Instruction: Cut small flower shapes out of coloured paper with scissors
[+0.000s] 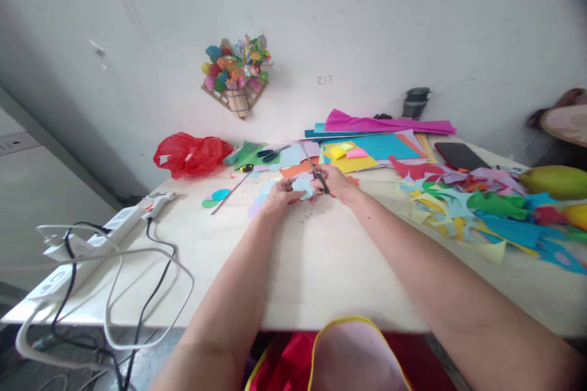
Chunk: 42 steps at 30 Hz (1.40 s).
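Observation:
Between the fingers of my left hand (276, 199) is a pale blue, flower-shaped paper cutout (303, 186). My right hand (337, 182) grips black-handled scissors (323, 182) by the handles, their blades pointing up and away from me. The fingers of both hands meet near the cutout's right edge. Whether the right fingers also touch the paper I cannot tell. Pale blue and lilac paper pieces (259, 198) lie just left of my left hand. Orange paper (297, 168) sits behind both hands, and tiny dark scraps are scattered in front of them.
Left on the table are a red plastic bag (190, 156), second scissors (270, 153), paper circles (221, 194) and a power strip (117, 226) with cables. Coloured sheets (389, 148) lie behind. Paper offcuts (440, 208), a phone (461, 156) and a yellow-green fruit-like object (554, 182) are right.

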Tool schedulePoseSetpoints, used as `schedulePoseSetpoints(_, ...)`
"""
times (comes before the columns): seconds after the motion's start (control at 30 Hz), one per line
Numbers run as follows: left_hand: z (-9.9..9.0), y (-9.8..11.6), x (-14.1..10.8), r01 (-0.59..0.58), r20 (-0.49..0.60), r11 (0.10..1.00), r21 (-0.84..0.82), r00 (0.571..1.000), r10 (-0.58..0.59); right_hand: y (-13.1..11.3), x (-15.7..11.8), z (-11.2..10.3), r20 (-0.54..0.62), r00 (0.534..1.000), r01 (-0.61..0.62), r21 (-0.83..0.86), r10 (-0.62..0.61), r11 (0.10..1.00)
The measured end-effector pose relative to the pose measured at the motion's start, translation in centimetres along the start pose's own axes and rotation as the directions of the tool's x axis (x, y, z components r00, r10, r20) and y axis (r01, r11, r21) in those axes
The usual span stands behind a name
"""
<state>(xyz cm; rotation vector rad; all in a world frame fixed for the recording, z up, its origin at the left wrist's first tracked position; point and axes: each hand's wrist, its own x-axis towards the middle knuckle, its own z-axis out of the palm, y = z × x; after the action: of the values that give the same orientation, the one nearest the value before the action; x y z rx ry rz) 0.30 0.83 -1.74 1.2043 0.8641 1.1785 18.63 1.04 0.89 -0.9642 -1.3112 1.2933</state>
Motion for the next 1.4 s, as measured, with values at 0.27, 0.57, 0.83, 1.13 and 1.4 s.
schedulePoseSetpoints(0.27,-0.1,0.4,0.8,0.059,-0.113,0.98,-0.188,0.99,-0.081,-0.3,-0.2,0.6,-0.08,0.997,0.0,0.021,0.001,1.0)
schedulePoseSetpoints(0.57,-0.2,0.1,0.1,0.046,-0.017,0.999,-0.029,0.999,-0.047,-0.4,-0.4,1.2,-0.089,0.996,-0.008,-0.004,0.007,1.0)
schedulePoseSetpoints(0.83,-0.7,-0.1,0.3,-0.016,-0.086,0.997,-0.076,0.996,0.009,-0.3,-0.3,-0.1,-0.01,1.0,-0.027,-0.028,0.027,0.999)
schedulePoseSetpoints(1.13,-1.1,-0.4,0.9,-0.092,-0.077,0.985,-0.145,0.994,0.081,-0.2,-0.4,-1.4,0.229,0.972,0.007,-0.273,0.058,0.962)
schedulePoseSetpoints(1.4,-0.9,-0.3,0.8,-0.144,-0.089,0.96,-0.24,0.988,0.126,-0.6,-0.7,-1.3,0.253,0.959,-0.033,-0.346,0.127,0.938)
